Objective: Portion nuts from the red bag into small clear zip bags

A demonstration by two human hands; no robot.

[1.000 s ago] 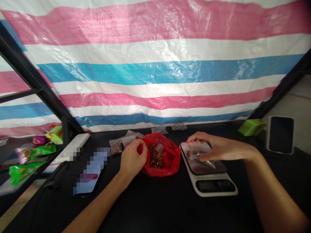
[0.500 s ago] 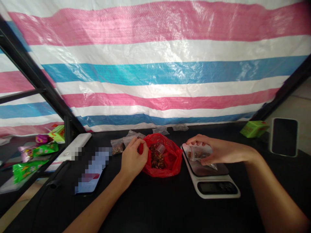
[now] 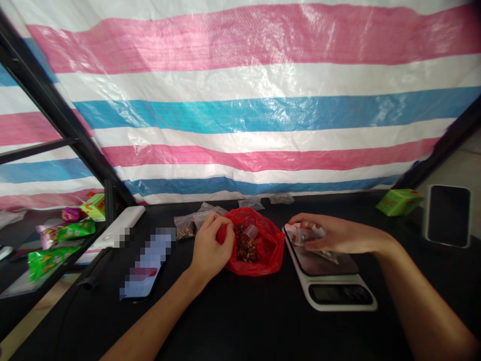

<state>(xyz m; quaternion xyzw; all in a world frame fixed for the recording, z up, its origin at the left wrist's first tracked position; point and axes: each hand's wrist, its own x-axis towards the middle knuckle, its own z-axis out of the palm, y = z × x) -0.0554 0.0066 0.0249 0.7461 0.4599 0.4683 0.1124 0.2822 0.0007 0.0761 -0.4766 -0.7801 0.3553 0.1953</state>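
My left hand (image 3: pixel 213 245) pinches the near-left rim of a red plastic bag (image 3: pixel 272 250), its fingertips closed on the film. Brown, seed-like pieces (image 3: pixel 246 249) lie inside the bag, with a small clear plastic cup (image 3: pixel 251 231) resting on top of them. Over the plate of a white kitchen scale (image 3: pixel 340 298), my right hand (image 3: pixel 326 233) curls around a small clear plastic bag (image 3: pixel 300 236). That clear bag lies on or just above the plate, and the fingers partly hide its contents. I cannot read the scale's display.
Filled clear zip bags (image 3: pixel 184 226) lie left of the red bag, with flat clear bags (image 3: pixel 251 203) behind. A blurred-out phone (image 3: pixel 148 265) and a white device (image 3: pixel 128 218) are on the left. A green box (image 3: pixel 399 201) and a standing phone (image 3: pixel 448 215) are at right.
My right hand has sunk slightly towards the scale plate, and the clear bag lies flatter beneath its fingers. My left hand stays at the red bag's rim. The view has shifted slightly.
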